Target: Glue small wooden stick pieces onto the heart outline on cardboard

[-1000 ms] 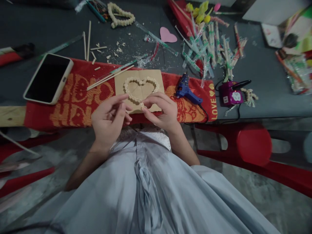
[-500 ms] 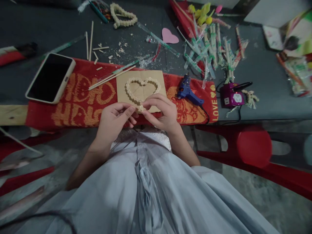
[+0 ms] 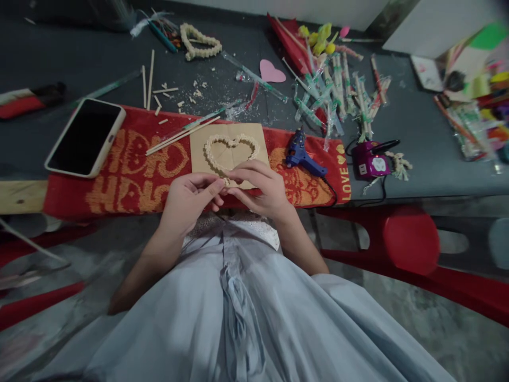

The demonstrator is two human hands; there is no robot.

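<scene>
Small pale piece (image 3: 226, 181): held up at the fingertips, over the near edge of the tan sheet (image 3: 199, 164); whether the heart outline (image 3: 234, 143) is touched by it cannot be told.
Left hand (image 3: 189, 199): thumb and index brought together on the piece's left side, other fingers curled under. Best used as the light, steady pinch; a piece this small is likely to be crushed or flicked away if squeezed.
Right hand (image 3: 262, 188): thumb and index set either side of the piece; contact or not cannot be told. Only one hand should be let go at a time, so that the piece's angle is not lost.
Heart outline: laid flat on the sheet, near tip covered by the right fingers. Should not be leaned on; its thin, knobbly wall looks easily bent.
Tan sheet: laid on the red towel (image 3: 133, 154), itself soft, so firm downward pressing is best avoided.
Glue gun (image 3: 304, 158): rested on the towel to the right, nozzle toward the far side. Tip to be treated as hot; sleeve and wrist to be kept clear.
Loose sticks (image 3: 183, 136): laid left of the sheet, one end close to it; best left unbumped.
</scene>
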